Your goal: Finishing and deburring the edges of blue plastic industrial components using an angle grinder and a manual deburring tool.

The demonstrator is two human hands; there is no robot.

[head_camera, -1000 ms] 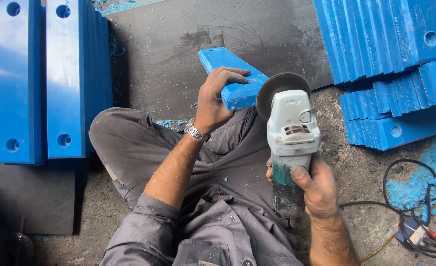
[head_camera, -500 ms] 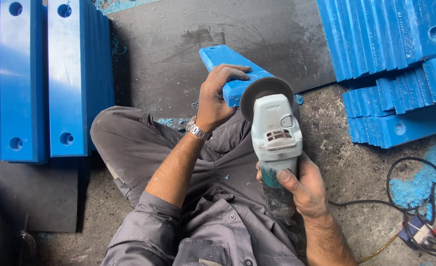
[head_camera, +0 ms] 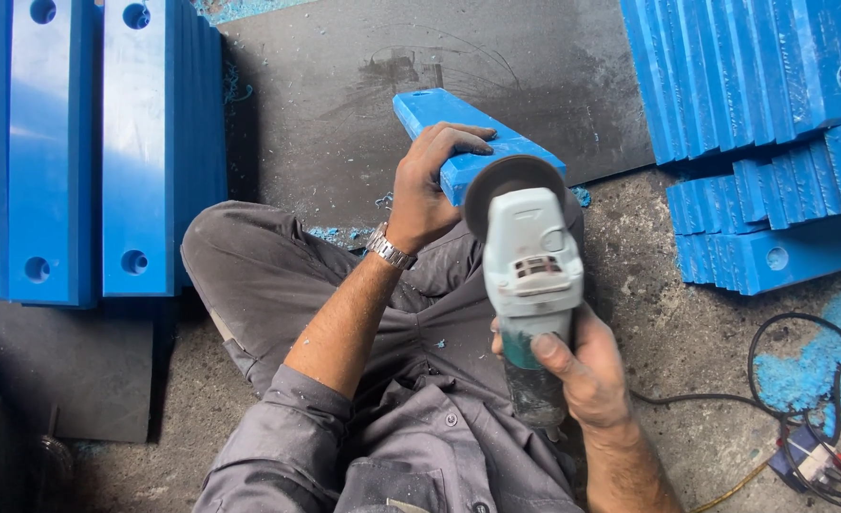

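Sitting on gritty concrete floor [head_camera: 667,313]: left hand [head_camera: 427,185] clamping blue block [head_camera: 468,133] over the lap, right hand [head_camera: 582,366] gripping angle grinder [head_camera: 529,275]. Blue slab stacks [head_camera: 97,142] crowding both sides; dark mat [head_camera: 344,85] lying open ahead.

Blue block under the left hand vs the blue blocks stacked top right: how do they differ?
The held blue block lies alone, angled across the dark mat, while the stacked blocks stand packed on edge in a row. The held one is gripped by the left hand with the angle grinder in the right hand at its near end; the stack is untouched. Both are the same blue material.
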